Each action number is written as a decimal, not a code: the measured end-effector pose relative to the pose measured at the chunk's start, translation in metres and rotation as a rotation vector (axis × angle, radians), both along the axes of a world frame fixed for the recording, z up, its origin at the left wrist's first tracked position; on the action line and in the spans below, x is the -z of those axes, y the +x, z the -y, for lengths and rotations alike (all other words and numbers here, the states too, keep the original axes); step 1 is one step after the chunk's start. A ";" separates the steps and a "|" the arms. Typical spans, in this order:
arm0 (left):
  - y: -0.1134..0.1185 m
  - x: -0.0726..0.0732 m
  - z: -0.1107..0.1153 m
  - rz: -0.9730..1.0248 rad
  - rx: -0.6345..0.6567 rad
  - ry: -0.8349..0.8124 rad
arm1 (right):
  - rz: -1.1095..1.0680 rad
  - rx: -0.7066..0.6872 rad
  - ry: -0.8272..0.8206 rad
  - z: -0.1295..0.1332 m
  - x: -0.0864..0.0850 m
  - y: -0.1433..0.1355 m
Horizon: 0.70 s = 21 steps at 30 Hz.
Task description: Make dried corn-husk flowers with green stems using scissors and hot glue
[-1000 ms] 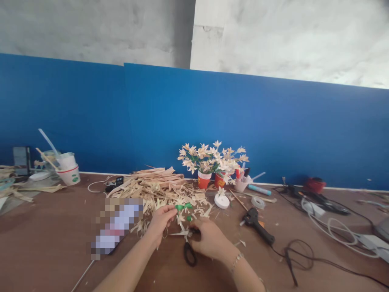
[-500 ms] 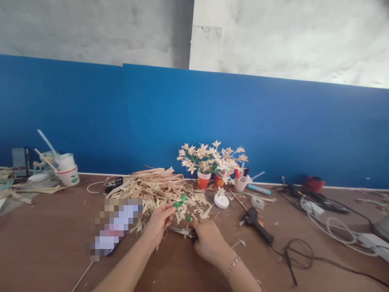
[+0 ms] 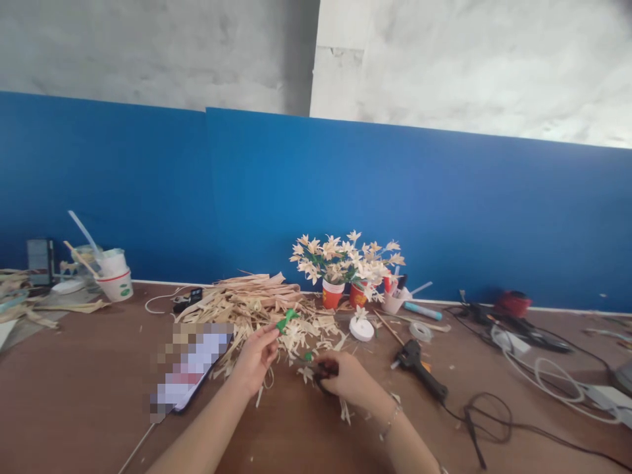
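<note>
Between the thumb and fingertips of my left hand (image 3: 257,359) is a thin green strip (image 3: 287,320), curled at its far end. My right hand (image 3: 348,376) is closed around the dark handles of a pair of scissors (image 3: 323,375), whose blades point left, toward my left hand. A small green piece (image 3: 309,356) lies just beyond the scissors. Behind both hands spreads a heap of pale dried husk strips (image 3: 261,293). Whitish handmade flowers (image 3: 345,257) stand in red paper cups (image 3: 332,295) past the heap.
Left of my hands lies a phone (image 3: 197,375) with a blurred screen. A black glue gun (image 3: 422,372) and its cable rest on the right. A white round spool (image 3: 361,329) and a tape roll (image 3: 421,331) sit nearer the cups. A blue partition (image 3: 247,191) closes off the back.
My right hand has lifted the scissors off the table, turning their blades toward the left. The green strip in my left hand has shifted slightly left and up.
</note>
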State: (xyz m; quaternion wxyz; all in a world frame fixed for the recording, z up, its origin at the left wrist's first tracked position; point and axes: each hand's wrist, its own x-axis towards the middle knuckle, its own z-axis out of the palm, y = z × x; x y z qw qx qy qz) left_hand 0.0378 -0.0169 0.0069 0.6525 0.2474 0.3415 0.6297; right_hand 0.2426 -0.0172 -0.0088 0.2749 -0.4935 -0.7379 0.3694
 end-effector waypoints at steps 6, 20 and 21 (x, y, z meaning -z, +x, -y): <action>-0.004 0.006 -0.003 0.178 0.067 -0.048 | -0.246 0.034 -0.191 -0.005 -0.002 0.000; 0.001 0.004 0.001 0.179 0.142 -0.101 | -0.490 -0.055 -0.298 0.001 -0.003 -0.007; 0.002 0.004 0.001 0.171 0.153 -0.102 | -0.489 -0.056 -0.295 0.001 -0.004 -0.008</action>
